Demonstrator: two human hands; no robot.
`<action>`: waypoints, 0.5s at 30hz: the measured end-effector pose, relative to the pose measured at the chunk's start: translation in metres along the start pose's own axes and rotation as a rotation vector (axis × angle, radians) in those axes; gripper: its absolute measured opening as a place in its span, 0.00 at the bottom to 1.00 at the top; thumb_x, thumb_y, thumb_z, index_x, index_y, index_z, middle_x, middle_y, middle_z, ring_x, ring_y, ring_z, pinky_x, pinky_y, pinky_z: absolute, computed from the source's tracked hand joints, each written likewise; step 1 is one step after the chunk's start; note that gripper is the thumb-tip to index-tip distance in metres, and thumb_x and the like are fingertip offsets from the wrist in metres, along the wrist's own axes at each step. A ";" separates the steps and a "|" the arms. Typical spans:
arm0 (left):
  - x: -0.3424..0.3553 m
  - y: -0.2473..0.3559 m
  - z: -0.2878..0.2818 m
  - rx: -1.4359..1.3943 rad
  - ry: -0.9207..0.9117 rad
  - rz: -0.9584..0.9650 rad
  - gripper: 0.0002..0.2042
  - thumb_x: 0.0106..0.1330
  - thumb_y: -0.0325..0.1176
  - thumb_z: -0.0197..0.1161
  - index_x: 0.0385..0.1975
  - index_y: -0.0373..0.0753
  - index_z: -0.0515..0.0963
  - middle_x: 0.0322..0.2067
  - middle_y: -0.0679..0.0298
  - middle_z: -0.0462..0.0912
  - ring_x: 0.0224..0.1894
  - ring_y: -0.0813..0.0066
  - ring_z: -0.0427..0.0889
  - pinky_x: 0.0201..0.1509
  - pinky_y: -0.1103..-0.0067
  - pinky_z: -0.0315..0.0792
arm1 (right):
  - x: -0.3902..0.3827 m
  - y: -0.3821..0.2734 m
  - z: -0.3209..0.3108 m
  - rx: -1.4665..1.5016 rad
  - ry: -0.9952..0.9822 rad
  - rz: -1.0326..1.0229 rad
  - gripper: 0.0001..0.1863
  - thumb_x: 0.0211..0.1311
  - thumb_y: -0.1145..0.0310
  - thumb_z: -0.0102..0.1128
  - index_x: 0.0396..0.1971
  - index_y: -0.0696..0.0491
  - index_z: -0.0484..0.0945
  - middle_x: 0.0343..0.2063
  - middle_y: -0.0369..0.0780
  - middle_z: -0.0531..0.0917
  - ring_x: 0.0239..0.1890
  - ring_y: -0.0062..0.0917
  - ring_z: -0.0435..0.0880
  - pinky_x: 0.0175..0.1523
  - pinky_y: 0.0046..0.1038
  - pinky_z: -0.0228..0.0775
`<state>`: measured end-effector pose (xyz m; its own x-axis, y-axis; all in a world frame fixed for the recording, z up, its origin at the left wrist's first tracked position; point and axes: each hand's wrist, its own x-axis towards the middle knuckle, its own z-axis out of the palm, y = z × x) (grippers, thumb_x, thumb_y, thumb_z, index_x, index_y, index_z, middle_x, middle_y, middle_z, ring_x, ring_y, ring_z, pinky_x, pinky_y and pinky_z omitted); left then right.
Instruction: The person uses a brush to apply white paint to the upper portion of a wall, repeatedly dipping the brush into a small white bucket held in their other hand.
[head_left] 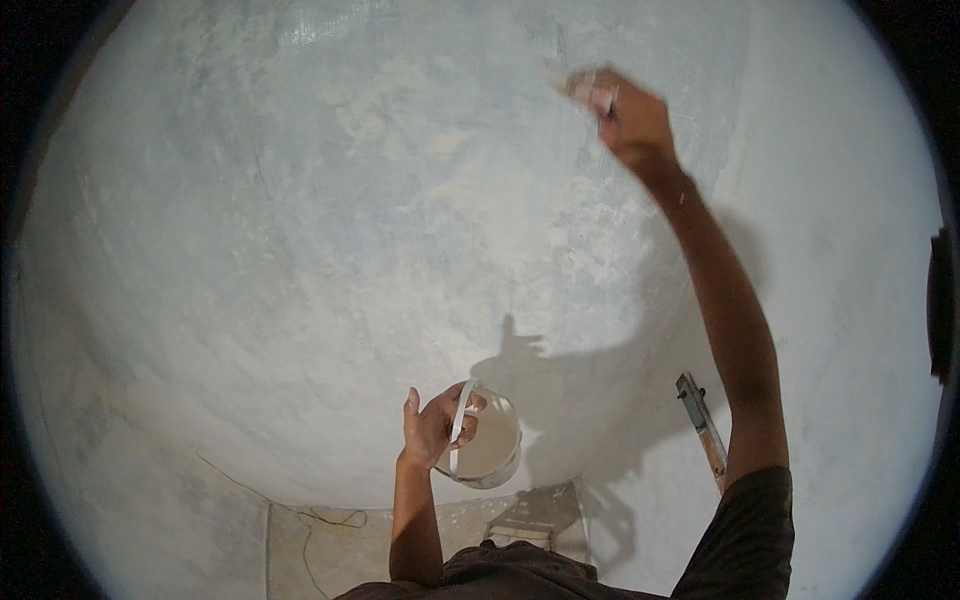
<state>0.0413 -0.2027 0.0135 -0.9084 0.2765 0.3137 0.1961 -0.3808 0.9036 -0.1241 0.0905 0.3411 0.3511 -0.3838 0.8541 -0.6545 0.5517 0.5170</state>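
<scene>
From the fingers of my left hand (428, 435) hangs a round bucket (516, 455) with pale, whitish liquid inside. Its white strap handle (458, 428) runs across the curled fingers, while the thumb points upward. High on the right, my right hand (635, 118) grips what looks like a paintbrush. The pale bristle end of the paintbrush (556, 76) is at the patchy grey-white wall (330, 220); motion blur hides whether it touches. The fingers of that hand are closed round the handle, with whitish smears on them.
A narrow metal-and-wood piece (702, 425) stands by the right-hand wall (840, 250), close to my right arm. Thin dark wire (340, 520) trails along the lower left. A dark object (940, 305) shows at the far right rim. My shadow falls across the wall.
</scene>
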 end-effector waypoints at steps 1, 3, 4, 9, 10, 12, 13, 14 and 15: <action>0.000 -0.001 -0.002 -0.002 -0.012 -0.004 0.62 0.52 0.85 0.29 0.57 0.19 0.64 0.34 0.61 0.73 0.17 0.80 0.67 0.16 0.83 0.56 | -0.028 -0.006 0.009 0.001 -0.009 -0.081 0.15 0.60 0.81 0.57 0.44 0.50 0.83 0.45 0.38 0.86 0.44 0.30 0.87 0.49 0.28 0.80; -0.005 0.004 -0.004 -0.004 0.002 0.004 0.59 0.52 0.86 0.30 0.54 0.24 0.66 0.31 0.63 0.74 0.18 0.80 0.68 0.15 0.84 0.53 | -0.100 -0.059 0.022 -0.025 -0.226 0.209 0.12 0.64 0.71 0.57 0.45 0.44 0.83 0.43 0.37 0.86 0.40 0.29 0.87 0.46 0.29 0.81; -0.007 0.006 -0.003 -0.006 0.010 0.008 0.57 0.52 0.86 0.30 0.53 0.27 0.67 0.30 0.63 0.75 0.18 0.80 0.69 0.14 0.84 0.52 | -0.145 -0.081 0.031 -0.079 -0.445 0.251 0.12 0.64 0.70 0.58 0.45 0.44 0.83 0.44 0.38 0.86 0.41 0.29 0.87 0.45 0.31 0.81; 0.000 0.012 0.017 0.004 0.064 -0.028 0.56 0.52 0.86 0.30 0.50 0.28 0.69 0.26 0.63 0.74 0.16 0.80 0.67 0.14 0.83 0.52 | -0.242 -0.116 0.023 0.214 -0.814 0.322 0.20 0.49 0.77 0.62 0.45 0.46 0.83 0.46 0.39 0.85 0.46 0.30 0.86 0.47 0.36 0.81; -0.002 0.014 0.015 0.010 0.074 -0.040 0.56 0.52 0.86 0.30 0.49 0.28 0.69 0.26 0.63 0.74 0.16 0.80 0.67 0.14 0.83 0.52 | -0.223 -0.110 0.023 0.233 -0.796 0.377 0.21 0.49 0.78 0.61 0.45 0.46 0.83 0.47 0.39 0.85 0.47 0.31 0.85 0.50 0.37 0.80; -0.006 0.010 0.003 -0.005 0.047 -0.032 0.56 0.52 0.86 0.30 0.50 0.28 0.69 0.27 0.63 0.75 0.16 0.80 0.67 0.15 0.83 0.52 | -0.160 -0.081 0.031 0.152 -0.754 0.418 0.23 0.50 0.81 0.55 0.47 0.46 0.82 0.48 0.40 0.84 0.48 0.33 0.84 0.56 0.40 0.77; -0.001 0.003 0.002 -0.030 0.009 -0.031 0.56 0.52 0.86 0.30 0.50 0.28 0.68 0.28 0.63 0.75 0.16 0.80 0.67 0.15 0.83 0.53 | -0.136 -0.047 0.026 0.153 -0.484 0.231 0.23 0.52 0.82 0.53 0.48 0.46 0.82 0.47 0.39 0.84 0.49 0.34 0.84 0.56 0.39 0.77; 0.000 -0.001 -0.001 -0.024 -0.004 -0.030 0.56 0.52 0.86 0.30 0.50 0.28 0.68 0.27 0.63 0.75 0.16 0.80 0.67 0.15 0.83 0.53 | -0.093 -0.025 0.020 0.220 -0.515 0.371 0.23 0.54 0.83 0.52 0.48 0.47 0.82 0.47 0.40 0.84 0.50 0.33 0.84 0.56 0.36 0.77; -0.003 0.000 -0.006 -0.012 -0.002 -0.023 0.56 0.52 0.86 0.29 0.50 0.28 0.68 0.26 0.63 0.75 0.16 0.80 0.67 0.15 0.83 0.53 | -0.046 -0.021 0.015 0.065 -0.419 0.337 0.21 0.56 0.84 0.52 0.46 0.49 0.83 0.46 0.40 0.85 0.48 0.32 0.85 0.55 0.33 0.78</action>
<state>0.0419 -0.2084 0.0108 -0.9120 0.2868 0.2934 0.1709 -0.3846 0.9071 -0.1361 0.0853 0.2899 -0.1741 -0.4630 0.8691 -0.7297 0.6533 0.2019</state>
